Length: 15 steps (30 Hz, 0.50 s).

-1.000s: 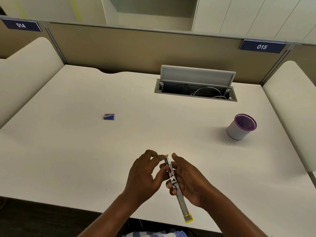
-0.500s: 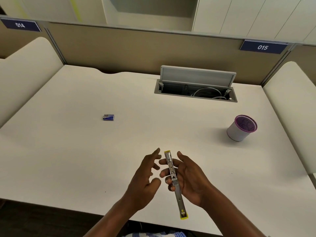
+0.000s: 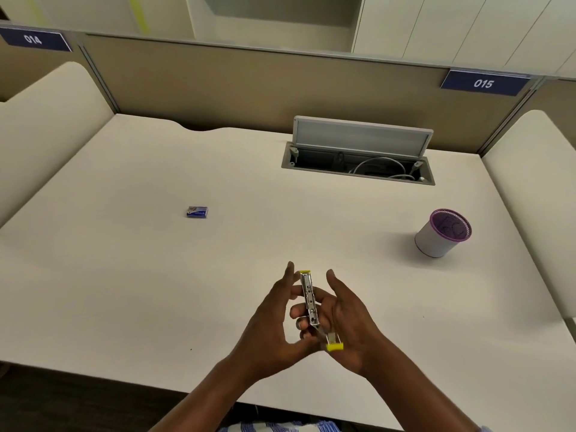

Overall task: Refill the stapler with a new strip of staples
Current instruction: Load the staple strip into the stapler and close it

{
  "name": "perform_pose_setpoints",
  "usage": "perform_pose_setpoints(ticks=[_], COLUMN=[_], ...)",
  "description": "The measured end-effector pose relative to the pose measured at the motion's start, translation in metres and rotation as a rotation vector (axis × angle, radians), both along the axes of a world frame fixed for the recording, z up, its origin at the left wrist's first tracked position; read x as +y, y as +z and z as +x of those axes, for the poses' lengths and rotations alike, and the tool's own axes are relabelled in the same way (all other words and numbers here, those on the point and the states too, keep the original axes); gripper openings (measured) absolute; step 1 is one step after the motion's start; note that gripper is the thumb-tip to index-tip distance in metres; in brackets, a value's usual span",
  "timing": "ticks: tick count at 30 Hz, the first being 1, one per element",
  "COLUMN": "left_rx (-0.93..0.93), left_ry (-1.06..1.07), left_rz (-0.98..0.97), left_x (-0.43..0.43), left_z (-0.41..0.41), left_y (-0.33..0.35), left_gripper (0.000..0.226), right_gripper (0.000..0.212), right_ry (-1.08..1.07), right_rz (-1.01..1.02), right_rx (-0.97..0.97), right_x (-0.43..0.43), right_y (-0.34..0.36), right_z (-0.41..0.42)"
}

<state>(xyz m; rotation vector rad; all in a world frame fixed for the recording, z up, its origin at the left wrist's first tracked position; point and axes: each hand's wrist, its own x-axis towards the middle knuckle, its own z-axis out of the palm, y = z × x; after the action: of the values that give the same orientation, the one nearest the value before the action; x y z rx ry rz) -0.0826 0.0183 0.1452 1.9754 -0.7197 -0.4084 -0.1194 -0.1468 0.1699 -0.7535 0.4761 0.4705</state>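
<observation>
The stapler (image 3: 309, 299), a slim metal body with yellow ends, is lying along the right hand (image 3: 344, 322), whose fingers are curling under it, thumb lifted clear; the left hand (image 3: 274, 319) is hovering just beside it, fingers spread, seemingly not touching; well away to the left a small blue staple box (image 3: 197, 211) is sitting on the white desk (image 3: 124, 275); far right, a purple-rimmed cup (image 3: 442, 233).
</observation>
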Motion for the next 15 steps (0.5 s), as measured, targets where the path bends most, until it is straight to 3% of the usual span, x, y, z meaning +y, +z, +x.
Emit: perform_pose_setpoints(ticks=[7,15], left_rx=[0.095,0.185], left_ry=[0.197,0.202], left_rz=[-0.027,-0.061], left_x=[-0.015,-0.025], left_z=[0.006,0.011], left_y=[0.001,0.002], left_gripper=[0.087,0.075], right_gripper=[0.09,0.078], right_ry=[0.039,0.026], right_rz=[-0.004,-0.224], right_rx=[-0.056,-0.123], right_x=[0.002,-0.001], right_y=[-0.001,-0.004], right_z=[-0.001,0.002])
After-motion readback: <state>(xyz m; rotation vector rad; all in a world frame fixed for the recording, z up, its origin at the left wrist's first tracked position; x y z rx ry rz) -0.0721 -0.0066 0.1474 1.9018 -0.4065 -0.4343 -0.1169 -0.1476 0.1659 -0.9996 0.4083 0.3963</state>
